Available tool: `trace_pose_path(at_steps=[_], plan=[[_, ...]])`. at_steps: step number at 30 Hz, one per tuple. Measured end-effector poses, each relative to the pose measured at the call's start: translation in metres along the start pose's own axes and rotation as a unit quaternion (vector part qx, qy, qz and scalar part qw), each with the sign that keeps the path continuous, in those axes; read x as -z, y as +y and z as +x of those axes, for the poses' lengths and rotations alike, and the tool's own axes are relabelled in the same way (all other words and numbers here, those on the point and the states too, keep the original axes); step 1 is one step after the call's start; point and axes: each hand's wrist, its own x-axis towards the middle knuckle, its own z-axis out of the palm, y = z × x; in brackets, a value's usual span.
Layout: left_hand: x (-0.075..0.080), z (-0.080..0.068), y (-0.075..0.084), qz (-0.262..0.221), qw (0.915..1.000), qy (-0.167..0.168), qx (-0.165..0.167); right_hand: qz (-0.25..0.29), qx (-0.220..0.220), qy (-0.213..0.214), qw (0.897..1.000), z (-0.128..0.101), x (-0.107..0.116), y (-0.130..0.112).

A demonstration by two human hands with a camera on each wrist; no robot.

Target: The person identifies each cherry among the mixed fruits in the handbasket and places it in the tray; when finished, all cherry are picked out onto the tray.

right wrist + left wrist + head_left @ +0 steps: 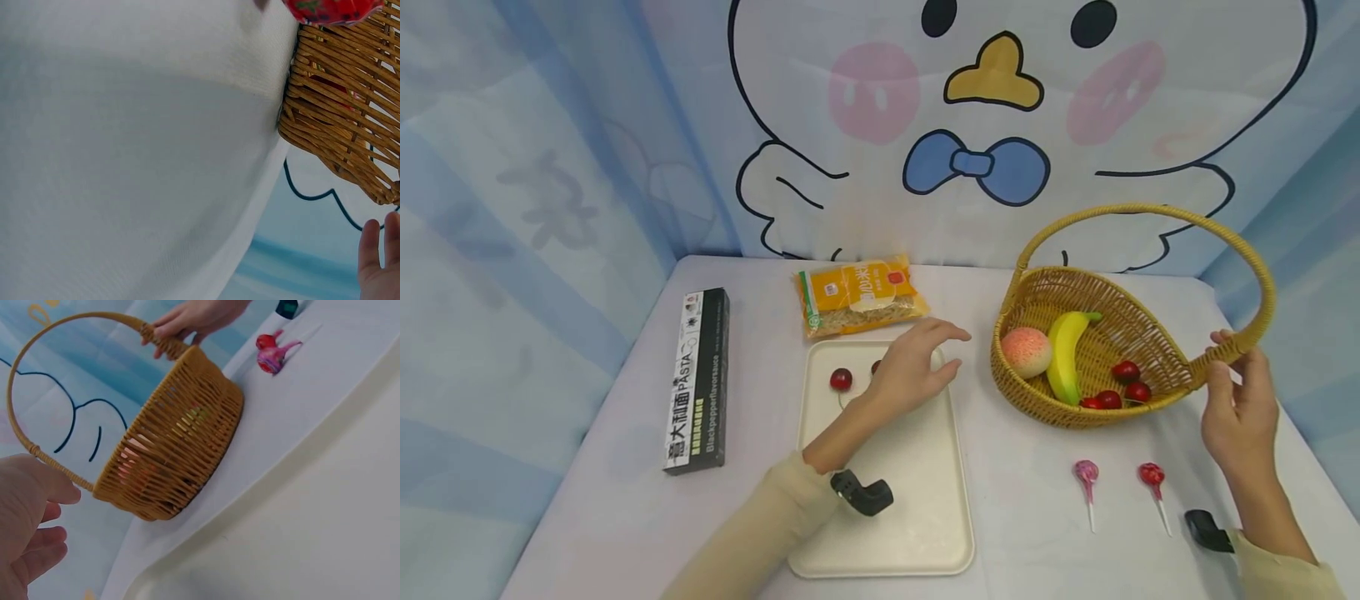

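My left hand [946, 353] hovers open over the far end of a cream tray [917, 500], fingers relaxed and holding nothing; it also shows in the left wrist view [31, 531]. A red cherry [841, 379] lies on the tray just left of it, and a second one is mostly hidden behind the wrist. My right hand [1222, 360] grips the handle of a wicker basket [1037, 400] where it meets the near right rim, also seen as the right hand [181, 322] on the basket [181, 437]. Inside lie a peach [1027, 351], a banana [1064, 354] and several cherries [1124, 372].
Two lollipops [1086, 472] [1152, 476] lie on the white table in front of the basket. A black pasta box [697, 379] lies at the left, a yellow grain bag [859, 294] behind the tray. Cartoon cloth walls close in the back and sides.
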Motion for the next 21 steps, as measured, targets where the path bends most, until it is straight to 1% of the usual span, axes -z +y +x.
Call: trace_pose_path(at_steps=[5, 10, 14, 19, 21], plan=[[-0.006, 0.006, 0.009, 0.003, 0.9999, 0.002, -0.014, 0.002, 0.001, -0.001, 1.000, 0.001, 0.000, 0.000], [-0.011, 0.016, 0.021, 0.008, 0.9997, -0.015, -0.019, 0.000, 0.008, 0.001, 1.000, 0.000, 0.001, 0.002], [-0.018, 0.024, 0.030, 0.016, 0.9989, -0.029, -0.033, 0.000, 0.012, 0.004, 1.000, -0.001, 0.001, 0.003], [-0.023, 0.030, 0.037, 0.024, 0.9980, -0.031, -0.050, -0.002, 0.006, 0.003, 1.000, 0.001, 0.001, 0.003], [-0.025, 0.032, 0.040, 0.027, 0.9978, -0.034, -0.049, -0.005, 0.005, 0.001, 1.000, 0.001, 0.002, 0.002]])
